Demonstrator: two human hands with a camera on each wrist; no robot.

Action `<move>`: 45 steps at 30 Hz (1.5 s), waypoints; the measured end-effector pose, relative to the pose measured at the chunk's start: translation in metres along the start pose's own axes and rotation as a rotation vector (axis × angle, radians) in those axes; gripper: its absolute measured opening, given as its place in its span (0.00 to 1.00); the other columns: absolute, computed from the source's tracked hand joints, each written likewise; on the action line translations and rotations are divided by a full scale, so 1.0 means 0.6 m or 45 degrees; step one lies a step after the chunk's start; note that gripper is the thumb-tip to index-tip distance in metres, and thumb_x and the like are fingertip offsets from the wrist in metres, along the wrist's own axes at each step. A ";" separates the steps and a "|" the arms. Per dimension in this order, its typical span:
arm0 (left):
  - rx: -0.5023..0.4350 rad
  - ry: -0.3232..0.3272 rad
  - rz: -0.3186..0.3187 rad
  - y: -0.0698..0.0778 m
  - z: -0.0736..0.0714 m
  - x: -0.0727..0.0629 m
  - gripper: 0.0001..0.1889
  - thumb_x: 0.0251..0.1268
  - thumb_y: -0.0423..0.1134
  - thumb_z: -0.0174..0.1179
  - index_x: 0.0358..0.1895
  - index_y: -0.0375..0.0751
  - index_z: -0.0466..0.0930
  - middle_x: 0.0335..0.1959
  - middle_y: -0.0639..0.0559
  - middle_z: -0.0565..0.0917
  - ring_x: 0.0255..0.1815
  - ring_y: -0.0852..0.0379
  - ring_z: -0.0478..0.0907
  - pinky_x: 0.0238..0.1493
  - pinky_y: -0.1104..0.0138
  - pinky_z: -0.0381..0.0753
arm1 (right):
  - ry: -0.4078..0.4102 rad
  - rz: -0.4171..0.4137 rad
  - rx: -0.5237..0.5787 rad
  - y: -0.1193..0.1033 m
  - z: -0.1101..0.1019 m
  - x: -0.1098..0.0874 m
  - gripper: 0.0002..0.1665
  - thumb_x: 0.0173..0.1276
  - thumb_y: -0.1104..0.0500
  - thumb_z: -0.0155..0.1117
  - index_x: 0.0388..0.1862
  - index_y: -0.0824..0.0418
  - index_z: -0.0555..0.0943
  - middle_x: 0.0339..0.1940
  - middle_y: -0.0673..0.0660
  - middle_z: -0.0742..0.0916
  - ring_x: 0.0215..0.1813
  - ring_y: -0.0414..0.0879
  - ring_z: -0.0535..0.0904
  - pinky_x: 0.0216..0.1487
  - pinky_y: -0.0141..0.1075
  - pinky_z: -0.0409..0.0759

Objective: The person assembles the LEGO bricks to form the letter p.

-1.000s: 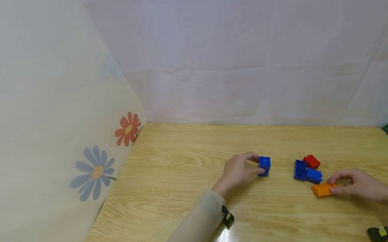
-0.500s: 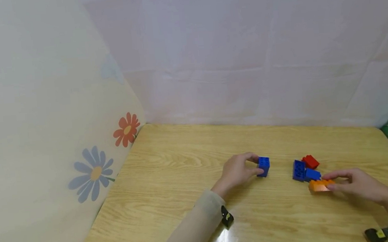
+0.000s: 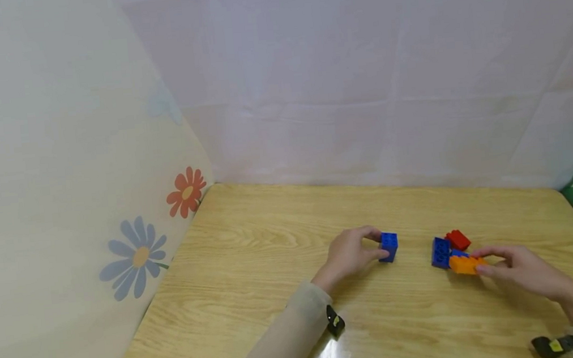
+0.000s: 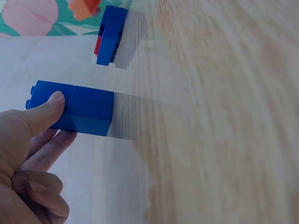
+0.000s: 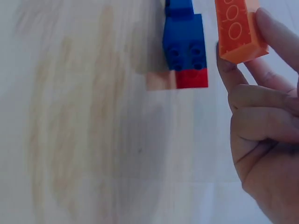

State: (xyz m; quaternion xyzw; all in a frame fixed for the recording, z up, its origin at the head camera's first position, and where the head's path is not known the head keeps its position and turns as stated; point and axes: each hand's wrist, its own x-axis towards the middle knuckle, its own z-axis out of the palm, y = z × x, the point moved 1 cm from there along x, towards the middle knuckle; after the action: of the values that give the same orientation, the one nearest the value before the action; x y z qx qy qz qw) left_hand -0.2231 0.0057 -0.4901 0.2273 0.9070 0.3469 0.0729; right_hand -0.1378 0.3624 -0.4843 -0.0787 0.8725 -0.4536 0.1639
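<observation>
Orange brick (image 3: pixel 464 266) raised, end in right grip (image 3: pixel 527 272)

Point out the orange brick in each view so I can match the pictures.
Head: the orange brick is right of centre, below mid-height, pinched by the right hand.
Left wrist: orange brick at the top edge, left of centre.
Right wrist: orange brick at top right, cut off by the top edge.
Shared landmark: the red brick, only a sliver in the left wrist view.

Head view: orange brick (image 3: pixel 465 265) seemingly hides most of blue brick (image 3: pixel 459 253).
</observation>
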 end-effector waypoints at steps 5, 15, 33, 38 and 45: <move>-0.006 0.006 0.001 -0.001 -0.001 -0.002 0.21 0.64 0.54 0.73 0.57 0.55 0.86 0.51 0.66 0.87 0.59 0.57 0.82 0.58 0.59 0.78 | 0.112 -0.066 -0.009 -0.025 0.008 0.007 0.22 0.77 0.56 0.66 0.63 0.67 0.79 0.49 0.60 0.86 0.22 0.43 0.69 0.24 0.37 0.70; -0.008 0.009 0.005 -0.001 0.000 -0.001 0.21 0.64 0.55 0.73 0.58 0.54 0.86 0.51 0.67 0.87 0.59 0.58 0.82 0.58 0.61 0.77 | 0.300 -0.155 -0.061 -0.052 0.026 0.026 0.24 0.74 0.55 0.70 0.64 0.65 0.81 0.22 0.45 0.72 0.18 0.40 0.61 0.17 0.37 0.63; 0.013 -0.005 0.011 -0.002 -0.001 0.001 0.21 0.65 0.55 0.73 0.58 0.55 0.86 0.51 0.67 0.87 0.57 0.58 0.82 0.56 0.63 0.78 | 0.385 -0.296 -0.090 -0.080 0.064 0.068 0.23 0.73 0.55 0.72 0.63 0.64 0.83 0.56 0.66 0.86 0.36 0.37 0.79 0.34 0.28 0.80; 0.010 -0.015 -0.004 -0.002 -0.001 0.001 0.21 0.64 0.56 0.73 0.58 0.56 0.86 0.51 0.68 0.87 0.58 0.59 0.82 0.55 0.62 0.79 | 0.423 -0.309 -0.099 -0.090 0.074 0.076 0.23 0.71 0.54 0.74 0.62 0.61 0.84 0.23 0.52 0.76 0.18 0.39 0.60 0.17 0.35 0.64; 0.017 -0.014 -0.006 -0.002 -0.001 0.002 0.22 0.64 0.56 0.73 0.58 0.56 0.86 0.51 0.68 0.87 0.57 0.59 0.82 0.53 0.63 0.79 | 0.432 -0.368 -0.066 -0.106 0.089 0.090 0.22 0.71 0.57 0.73 0.62 0.61 0.84 0.14 0.46 0.67 0.15 0.37 0.58 0.14 0.34 0.62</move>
State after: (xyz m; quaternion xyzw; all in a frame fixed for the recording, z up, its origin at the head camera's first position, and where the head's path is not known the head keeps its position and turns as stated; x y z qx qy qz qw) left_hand -0.2248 0.0051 -0.4901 0.2276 0.9095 0.3393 0.0770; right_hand -0.1699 0.2695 -0.4725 -0.1295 0.8786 -0.4565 -0.0541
